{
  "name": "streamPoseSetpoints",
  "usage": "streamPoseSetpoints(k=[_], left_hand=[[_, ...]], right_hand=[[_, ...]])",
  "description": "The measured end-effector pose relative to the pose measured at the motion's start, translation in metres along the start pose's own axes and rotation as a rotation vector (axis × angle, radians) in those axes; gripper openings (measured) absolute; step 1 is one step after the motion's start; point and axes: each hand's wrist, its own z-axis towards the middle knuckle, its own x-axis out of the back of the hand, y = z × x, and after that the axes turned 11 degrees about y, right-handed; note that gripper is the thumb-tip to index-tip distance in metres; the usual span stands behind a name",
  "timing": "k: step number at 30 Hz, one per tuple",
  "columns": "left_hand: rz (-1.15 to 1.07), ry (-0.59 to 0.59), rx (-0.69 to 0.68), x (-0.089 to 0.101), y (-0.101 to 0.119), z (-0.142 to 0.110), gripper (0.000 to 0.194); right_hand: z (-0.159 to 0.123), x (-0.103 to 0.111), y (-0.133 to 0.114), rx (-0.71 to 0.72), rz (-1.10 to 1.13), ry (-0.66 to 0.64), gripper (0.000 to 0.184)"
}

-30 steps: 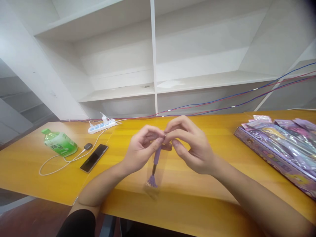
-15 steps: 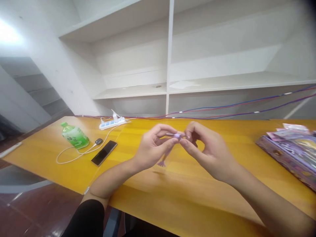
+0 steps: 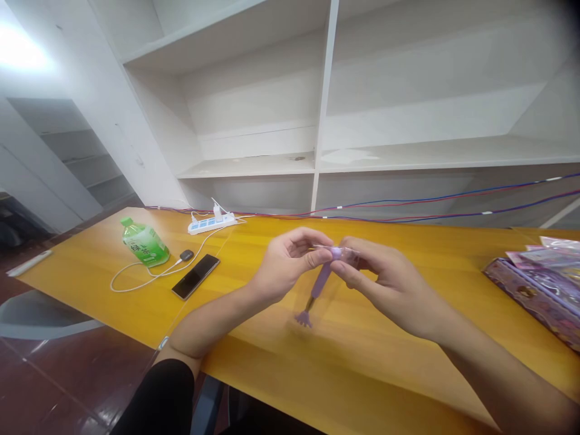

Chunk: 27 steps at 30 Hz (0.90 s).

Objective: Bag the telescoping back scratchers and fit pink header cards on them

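Observation:
A small purple back scratcher [image 3: 322, 280] hangs slanting down from my fingertips above the table. It has a purple handle, a short metal rod and a hand-shaped end that points down and to the left. My left hand [image 3: 290, 266] pinches its upper end between thumb and fingers. Just beside it, my right hand [image 3: 389, 281] is closed at the same end, thumb against the bent fingers. Clear plastic film [image 3: 352, 257] shows around the top, partly hidden by the right fingers. Whether the film encloses the whole scratcher is hard to tell.
On the left of the yellow table [image 3: 254, 374] are a green bottle [image 3: 145, 243], a black phone [image 3: 196, 277], a white cable with a small black device [image 3: 186, 255] and a power strip [image 3: 212, 223]. At right stands a patterned box [image 3: 530, 299] full of plastic packets. White shelves [image 3: 254, 166] rise behind.
The back scratcher now shows more of its handle below my fingers, and its hand-shaped end hangs lower. Clear film has come into sight by my right fingers. The view has shifted slightly.

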Motion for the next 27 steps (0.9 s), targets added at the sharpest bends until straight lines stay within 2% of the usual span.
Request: streamPoseSetpoints(k=[4, 7, 10, 13, 16, 20, 27], left_hand=[[-0.017, -0.023, 0.074, -0.002, 0.0, 0.0, 0.037], [0.023, -0.058, 0.061, -0.003, 0.002, 0.001, 0.041], [0.126, -0.192, 0.065, 0.001, 0.004, 0.001, 0.044], [0.256, -0.301, 0.027, 0.006, 0.003, 0.0, 0.05], [0.322, -0.301, -0.072, 0.007, 0.003, -0.002, 0.057], [0.308, -0.302, -0.184, 0.002, 0.003, -0.003, 0.056], [0.215, -0.349, -0.179, 0.004, -0.002, 0.002, 0.054]], right_hand=[[0.0, -0.001, 0.0, 0.037, -0.006, -0.056, 0.046], [0.001, -0.002, -0.001, 0.1, 0.022, -0.054, 0.04], [0.001, -0.002, -0.003, 0.165, 0.082, -0.034, 0.035], [0.0, -0.003, -0.005, 0.168, 0.143, -0.061, 0.032], [-0.001, -0.004, -0.005, 0.109, 0.24, -0.098, 0.039], [-0.001, -0.008, 0.002, 0.013, 0.405, -0.152, 0.047], [0.002, -0.009, 0.01, 0.078, 0.42, -0.141, 0.041]])
